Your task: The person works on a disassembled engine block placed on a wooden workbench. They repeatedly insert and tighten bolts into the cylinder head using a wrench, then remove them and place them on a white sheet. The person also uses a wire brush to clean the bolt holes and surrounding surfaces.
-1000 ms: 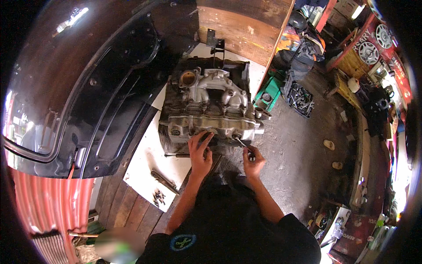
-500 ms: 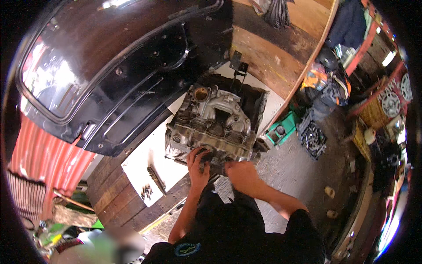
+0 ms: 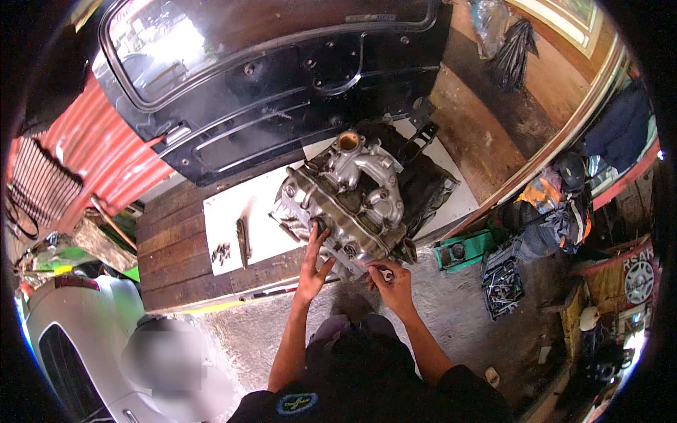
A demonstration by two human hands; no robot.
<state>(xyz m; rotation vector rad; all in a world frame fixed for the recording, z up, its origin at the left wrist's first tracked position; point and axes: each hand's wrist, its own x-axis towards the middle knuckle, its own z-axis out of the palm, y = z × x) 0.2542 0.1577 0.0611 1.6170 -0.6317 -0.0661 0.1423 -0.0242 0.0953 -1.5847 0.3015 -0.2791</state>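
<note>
A metal engine part, looking like a cylinder head (image 3: 328,208) with a curved silver intake manifold (image 3: 384,166) bolted on, sits on a white sheet on a plank workbench. My left hand (image 3: 309,275) rests on its near edge, fingers stretched out and thumb apart. Beside it, my right hand (image 3: 392,287) is closed in a pinch at the near right corner; what its fingertips hold is too small to make out. A long, narrow metal tool (image 3: 243,243) lies on the sheet to the left, next to several small bolts or similar pieces (image 3: 221,252).
A black vehicle door panel (image 3: 282,106) with a window stands behind the bench (image 3: 173,257). At the right are a green case (image 3: 462,248) and a tray of tools (image 3: 502,285) on the floor. A silver car (image 3: 88,331) and a blurred person are at lower left.
My view has swung, so the engine part appears turned and more of the bench front shows. My right hand has gone from a fist to a fingertip pinch; my left stays on the near edge.
</note>
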